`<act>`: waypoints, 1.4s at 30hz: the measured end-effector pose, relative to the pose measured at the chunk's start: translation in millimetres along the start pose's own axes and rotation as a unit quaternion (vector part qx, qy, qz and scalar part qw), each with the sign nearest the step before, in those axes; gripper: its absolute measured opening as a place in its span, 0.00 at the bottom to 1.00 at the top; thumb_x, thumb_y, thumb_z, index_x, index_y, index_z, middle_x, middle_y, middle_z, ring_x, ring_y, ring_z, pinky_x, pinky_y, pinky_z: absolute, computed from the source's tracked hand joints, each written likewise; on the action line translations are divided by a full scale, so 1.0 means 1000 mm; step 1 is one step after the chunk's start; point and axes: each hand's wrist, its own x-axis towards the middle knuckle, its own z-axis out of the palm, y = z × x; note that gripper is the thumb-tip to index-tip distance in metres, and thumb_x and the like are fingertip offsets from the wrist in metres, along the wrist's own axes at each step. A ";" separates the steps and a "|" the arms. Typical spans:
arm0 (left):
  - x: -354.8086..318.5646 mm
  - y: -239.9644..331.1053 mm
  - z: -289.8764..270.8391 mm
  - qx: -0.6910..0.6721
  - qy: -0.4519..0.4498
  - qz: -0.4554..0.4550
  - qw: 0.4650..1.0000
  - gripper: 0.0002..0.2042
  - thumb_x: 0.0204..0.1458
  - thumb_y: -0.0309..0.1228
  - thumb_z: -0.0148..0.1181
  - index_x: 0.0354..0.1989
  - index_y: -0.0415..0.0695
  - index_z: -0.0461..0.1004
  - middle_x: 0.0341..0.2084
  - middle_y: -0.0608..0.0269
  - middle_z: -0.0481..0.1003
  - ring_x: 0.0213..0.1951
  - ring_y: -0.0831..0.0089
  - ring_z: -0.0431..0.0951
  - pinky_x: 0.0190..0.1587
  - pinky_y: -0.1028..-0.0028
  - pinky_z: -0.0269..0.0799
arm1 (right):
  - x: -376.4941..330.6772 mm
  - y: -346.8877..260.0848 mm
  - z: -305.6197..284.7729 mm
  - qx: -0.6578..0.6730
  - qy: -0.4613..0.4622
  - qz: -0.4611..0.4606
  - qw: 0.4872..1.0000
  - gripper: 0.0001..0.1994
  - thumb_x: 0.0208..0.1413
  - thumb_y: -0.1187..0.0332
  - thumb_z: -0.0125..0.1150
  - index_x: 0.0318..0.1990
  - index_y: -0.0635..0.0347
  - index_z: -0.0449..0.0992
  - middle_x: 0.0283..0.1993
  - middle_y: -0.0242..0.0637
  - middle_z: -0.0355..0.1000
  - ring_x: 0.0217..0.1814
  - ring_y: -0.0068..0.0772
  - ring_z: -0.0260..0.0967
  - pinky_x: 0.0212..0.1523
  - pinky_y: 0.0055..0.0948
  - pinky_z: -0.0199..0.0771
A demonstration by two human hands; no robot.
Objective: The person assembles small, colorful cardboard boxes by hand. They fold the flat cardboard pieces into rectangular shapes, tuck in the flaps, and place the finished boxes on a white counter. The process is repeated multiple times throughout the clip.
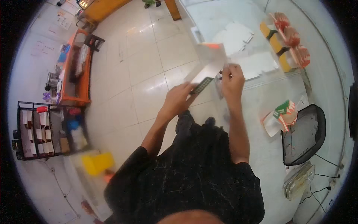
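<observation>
My left hand (178, 98), in front of me over the floor, is closed on a flat dark-green piece with rows of pale spots (202, 85); I cannot tell its kind. My right hand (233, 79) is raised to its right, fingers pinched together by the near edge of a thin see-through sheet (212, 56). This sheet looks like clear plastic, has an orange patch at its far end and is blurred by motion. What lies between the right fingertips is too small to name. The two hands are apart.
On the right, a long pale counter (261, 112) bears white cut sheets (235, 37), yellow-and-red packs (289, 44), an orange-green paper packet (285, 114) and a black-rimmed mesh tray (305, 134). Left stand an orange table (87, 84), a black wire rack (39, 130) and a yellow box (97, 163).
</observation>
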 end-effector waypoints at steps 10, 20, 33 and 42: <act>0.032 0.025 0.015 -0.059 0.096 -0.065 0.991 0.09 0.52 0.34 0.65 0.40 0.49 0.80 0.33 0.63 0.80 0.33 0.66 0.80 0.35 0.70 0.75 | -0.028 0.004 0.013 0.060 0.008 0.071 0.996 0.08 0.57 0.69 0.61 0.34 0.67 0.76 0.25 0.41 0.77 0.25 0.31 0.75 0.29 0.27 0.72; 0.035 0.007 0.031 -0.314 0.073 -0.129 0.938 0.11 0.56 0.29 0.61 0.44 0.37 0.78 0.32 0.63 0.80 0.35 0.79 0.77 0.37 0.75 0.74 | -0.036 0.000 0.008 0.122 -0.016 0.018 0.992 0.05 0.56 0.73 0.62 0.36 0.66 0.79 0.41 0.43 0.76 0.37 0.32 0.77 0.33 0.29 0.76; 0.027 0.016 0.028 -0.329 0.108 -0.119 0.930 0.10 0.54 0.27 0.62 0.44 0.37 0.79 0.33 0.62 0.81 0.34 0.80 0.77 0.36 0.77 0.74 | -0.051 -0.004 0.023 -0.002 0.041 -0.093 0.995 0.04 0.51 0.78 0.61 0.35 0.65 0.78 0.42 0.41 0.74 0.42 0.44 0.73 0.43 0.37 0.73; 0.018 0.005 0.044 -0.332 0.142 -0.091 0.928 0.12 0.54 0.27 0.62 0.46 0.38 0.79 0.35 0.62 0.81 0.36 0.81 0.76 0.38 0.76 0.74 | -0.062 0.000 0.031 -0.032 0.039 -0.125 0.991 0.04 0.52 0.78 0.60 0.35 0.66 0.77 0.43 0.43 0.74 0.43 0.47 0.72 0.43 0.39 0.72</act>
